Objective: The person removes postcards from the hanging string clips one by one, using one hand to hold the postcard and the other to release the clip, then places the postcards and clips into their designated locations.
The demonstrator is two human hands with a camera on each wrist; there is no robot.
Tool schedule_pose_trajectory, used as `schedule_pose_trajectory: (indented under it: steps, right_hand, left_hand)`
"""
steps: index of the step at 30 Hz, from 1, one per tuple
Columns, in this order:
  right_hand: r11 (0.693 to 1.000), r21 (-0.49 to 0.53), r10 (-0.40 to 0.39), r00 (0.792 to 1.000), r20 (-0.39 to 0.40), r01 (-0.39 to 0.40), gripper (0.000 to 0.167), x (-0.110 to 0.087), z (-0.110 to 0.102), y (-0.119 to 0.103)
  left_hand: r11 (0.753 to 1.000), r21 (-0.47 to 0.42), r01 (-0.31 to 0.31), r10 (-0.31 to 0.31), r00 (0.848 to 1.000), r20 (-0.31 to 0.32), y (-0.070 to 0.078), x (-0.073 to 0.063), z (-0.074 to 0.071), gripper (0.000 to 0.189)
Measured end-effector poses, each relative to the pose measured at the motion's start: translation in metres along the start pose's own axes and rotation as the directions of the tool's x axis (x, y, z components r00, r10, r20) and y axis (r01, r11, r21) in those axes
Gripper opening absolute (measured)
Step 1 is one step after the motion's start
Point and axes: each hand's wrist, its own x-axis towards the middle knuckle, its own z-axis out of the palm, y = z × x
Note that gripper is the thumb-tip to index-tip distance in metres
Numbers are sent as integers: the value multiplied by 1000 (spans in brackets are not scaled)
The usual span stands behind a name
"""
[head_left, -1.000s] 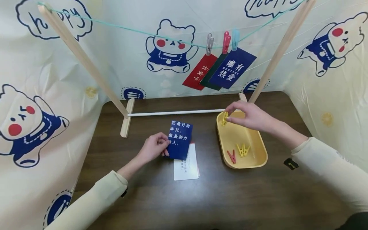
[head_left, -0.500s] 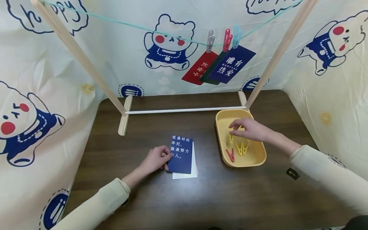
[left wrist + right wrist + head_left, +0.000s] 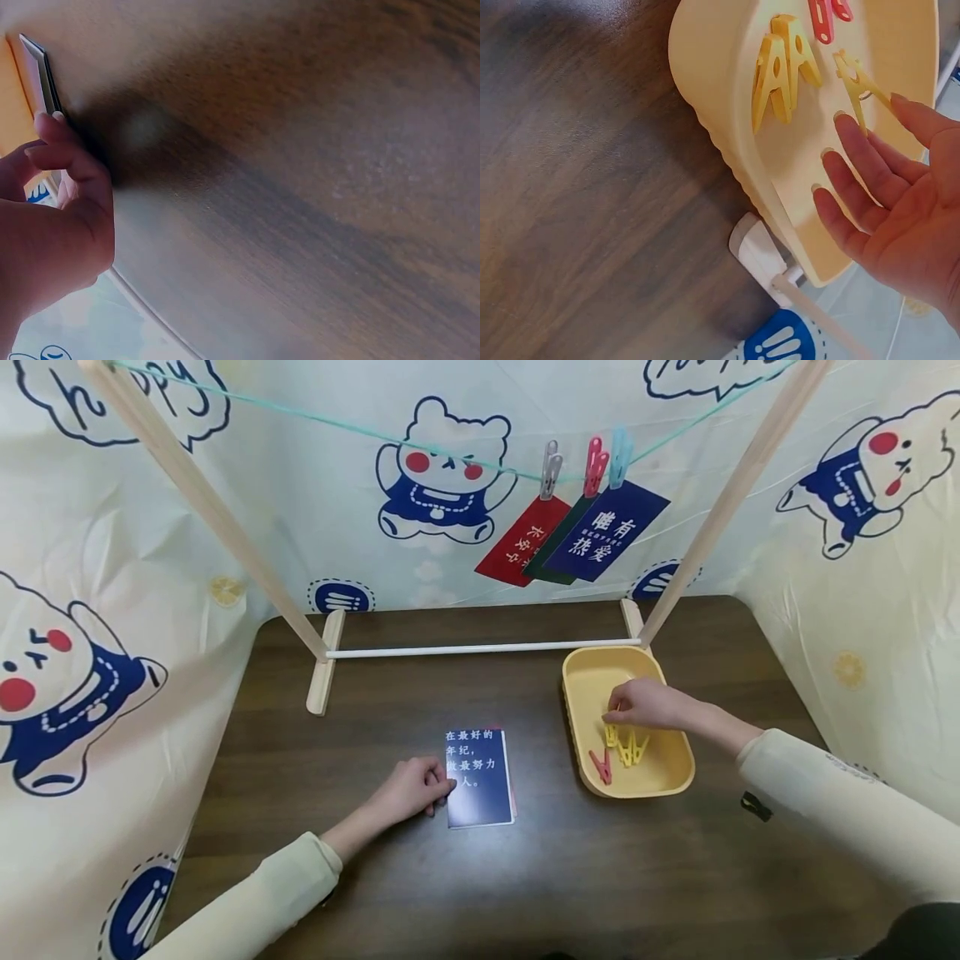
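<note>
My left hand (image 3: 411,787) is at the left edge of a blue card (image 3: 480,785) with white writing, its thumb and fingers curled at that edge. The card lies flat on a stack whose white and red edges peek out. In the left wrist view, my fingertips touch the near end of the card stack (image 3: 43,71). Inside the yellow basket (image 3: 581,743), my right hand (image 3: 647,703) pinches a yellow clothespin (image 3: 853,81) by its legs between thumb and finger. Other yellow clothespins (image 3: 780,75) and a red clothespin (image 3: 601,767) lie in the basket.
A teal line (image 3: 337,423) runs between wooden posts (image 3: 217,527). Red (image 3: 522,542), green and blue cards (image 3: 607,531) hang from it on clothespins. A white rod (image 3: 480,650) joins the posts' feet behind the basket. A small black object (image 3: 756,807) is by the right sleeve.
My left hand has brought the blue card down and toward me onto the stack, now nearly aligned. My right hand has lowered the yellow clothespin from the basket's far rim toward the other clothespins.
</note>
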Motion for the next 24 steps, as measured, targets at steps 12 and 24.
schedule_pose_trajectory:
  steps: [12,24]
  right_hand:
    - [999,-33,1,997,82,2,25,8,0,0]
    - [997,-24,-72,997,23,73,18,-6,-9,-9]
  left_hand:
    - [1000,13,11,-11,1000,-6,-2,1,1,22]
    - [1000,16,-8,8,999,35,3,0,-6,19]
